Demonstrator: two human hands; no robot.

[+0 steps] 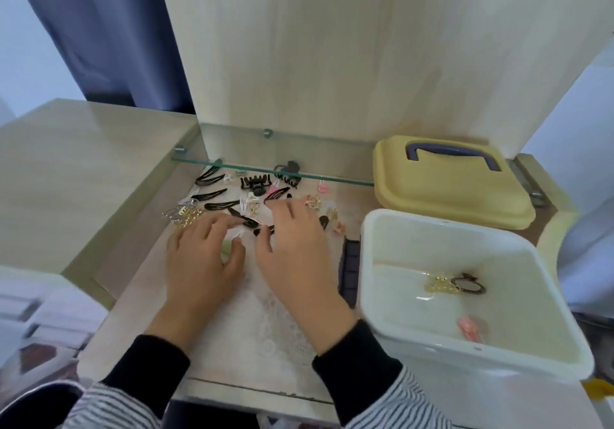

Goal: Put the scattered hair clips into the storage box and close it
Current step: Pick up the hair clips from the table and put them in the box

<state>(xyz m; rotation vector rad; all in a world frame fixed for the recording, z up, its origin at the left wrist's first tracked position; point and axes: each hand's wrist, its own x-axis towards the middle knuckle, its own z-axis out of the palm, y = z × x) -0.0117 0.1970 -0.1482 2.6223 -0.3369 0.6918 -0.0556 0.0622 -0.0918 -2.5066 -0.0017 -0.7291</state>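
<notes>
Hair clips (pixel 252 202), scattered on the lace mat (pixel 265 325) beneath the glass shelf (pixel 299 171), just ahead of both hands. Among them: black snap clips (pixel 216 205), flat and thin; a black claw clip (pixel 255 185); a tangle of gold clips (pixel 184 217) at the left edge.

Judged very light, stiff and smooth. Likely to skid under a push; the flat ones probably awkward to lift straight off the lace. Best taken by a fingertip pinch across the narrow middle, or tipped up at one end first. Claw clip by its body, not its teeth. Gold tangle probably lifted as one bunch, gently.

Left hand (pixel 202 256) low over the nearest clips, fingers loosely bent, a pale green object (pixel 227 248) at the thumb; held or merely adjacent, cannot tell. Right hand (pixel 292 249) just beside it, fingers spread flat over the clips, gripping nothing visible.

Storage box (pixel 415 246), white and uncovered, near the right hand; inside, a gold clip (pixel 439 285), a dark ring-shaped clip (pixel 469 285) and a pink clip (pixel 470 329).

Yellow lid (pixel 448 192) with purple handle (pixel 455 151) behind the box, on the surface (pixel 133 295).

Dark blue ridged piece (pixel 350 269) between mat and box, unidentified.
</notes>
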